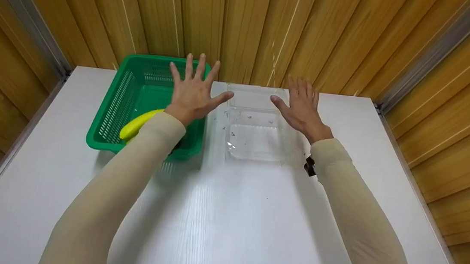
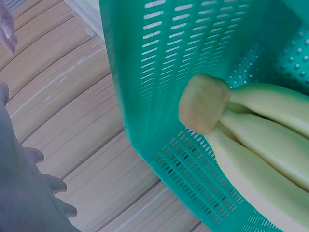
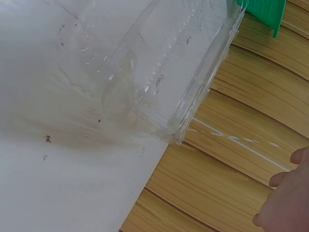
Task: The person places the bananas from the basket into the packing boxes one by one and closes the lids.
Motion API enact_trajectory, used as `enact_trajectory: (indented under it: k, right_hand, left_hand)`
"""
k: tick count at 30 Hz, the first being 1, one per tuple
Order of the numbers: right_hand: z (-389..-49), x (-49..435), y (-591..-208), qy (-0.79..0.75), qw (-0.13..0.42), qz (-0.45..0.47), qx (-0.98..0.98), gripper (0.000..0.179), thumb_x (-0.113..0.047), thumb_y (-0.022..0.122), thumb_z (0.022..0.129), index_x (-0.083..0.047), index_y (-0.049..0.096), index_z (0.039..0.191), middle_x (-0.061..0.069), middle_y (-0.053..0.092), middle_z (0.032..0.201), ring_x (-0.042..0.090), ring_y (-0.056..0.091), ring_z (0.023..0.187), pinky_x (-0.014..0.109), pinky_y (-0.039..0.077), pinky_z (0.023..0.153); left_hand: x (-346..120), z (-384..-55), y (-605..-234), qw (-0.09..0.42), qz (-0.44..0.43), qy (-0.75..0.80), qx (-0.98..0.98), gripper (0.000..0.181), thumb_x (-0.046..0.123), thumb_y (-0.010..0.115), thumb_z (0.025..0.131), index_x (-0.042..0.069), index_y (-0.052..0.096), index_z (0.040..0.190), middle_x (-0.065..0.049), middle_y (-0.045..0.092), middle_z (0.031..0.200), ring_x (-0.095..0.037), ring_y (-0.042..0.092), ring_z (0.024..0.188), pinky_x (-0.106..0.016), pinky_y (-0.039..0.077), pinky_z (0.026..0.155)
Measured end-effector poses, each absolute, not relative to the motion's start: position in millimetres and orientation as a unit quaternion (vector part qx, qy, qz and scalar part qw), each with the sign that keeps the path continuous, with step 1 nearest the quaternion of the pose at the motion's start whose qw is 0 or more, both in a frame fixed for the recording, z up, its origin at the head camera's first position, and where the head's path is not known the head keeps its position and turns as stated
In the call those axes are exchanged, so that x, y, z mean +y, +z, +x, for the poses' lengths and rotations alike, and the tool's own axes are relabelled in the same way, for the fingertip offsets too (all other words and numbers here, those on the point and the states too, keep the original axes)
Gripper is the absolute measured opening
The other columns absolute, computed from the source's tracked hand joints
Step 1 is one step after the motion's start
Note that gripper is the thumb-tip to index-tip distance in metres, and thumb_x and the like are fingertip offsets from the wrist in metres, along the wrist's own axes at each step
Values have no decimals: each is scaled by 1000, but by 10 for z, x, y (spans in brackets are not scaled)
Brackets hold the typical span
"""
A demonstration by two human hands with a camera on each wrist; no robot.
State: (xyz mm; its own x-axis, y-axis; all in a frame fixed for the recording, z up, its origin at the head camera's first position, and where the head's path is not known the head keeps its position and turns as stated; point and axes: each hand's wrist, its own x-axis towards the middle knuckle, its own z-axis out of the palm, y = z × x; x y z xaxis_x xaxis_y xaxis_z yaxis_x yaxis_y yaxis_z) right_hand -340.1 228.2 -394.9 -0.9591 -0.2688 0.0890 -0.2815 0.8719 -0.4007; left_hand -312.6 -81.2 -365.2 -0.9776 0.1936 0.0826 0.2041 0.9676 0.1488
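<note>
My left hand [image 1: 193, 95], fingers spread and holding nothing, is over the right side of a green plastic basket [image 1: 107, 113]. Inside the basket lies a bunch of yellow bananas [image 2: 263, 140], its brown stem end showing in the left wrist view; my forearm covers part of it in the head view. My right hand [image 1: 304, 108] is also spread and holds nothing. It overlaps the right side of a clear plastic container [image 1: 255, 144] in the head view. In the right wrist view the container's transparent wall [image 3: 207, 72] stands near the table's back edge.
A white table [image 1: 234, 227] carries both the basket and the container, which stand side by side at the back. Wood-patterned panels [image 1: 245, 29] rise behind the table and along both sides. A black piece [image 1: 310, 167] shows at my right sleeve.
</note>
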Motion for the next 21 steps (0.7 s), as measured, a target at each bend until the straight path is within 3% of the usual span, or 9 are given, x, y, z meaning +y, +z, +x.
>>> enact_trajectory:
  k: [21]
  right_hand:
    - [-3286, 2100, -3958, 242, 22, 169, -955, 96, -68, 42, 106, -11, 3, 172, 18, -6, 177, 37, -12, 161, 55, -15, 125]
  left_hand:
    - [-996, -2967, -3644, 35, -93, -100, -990, 99, 85, 30, 96, 28, 3, 173, -14, -9, 177, -43, -15, 159, -74, -14, 118]
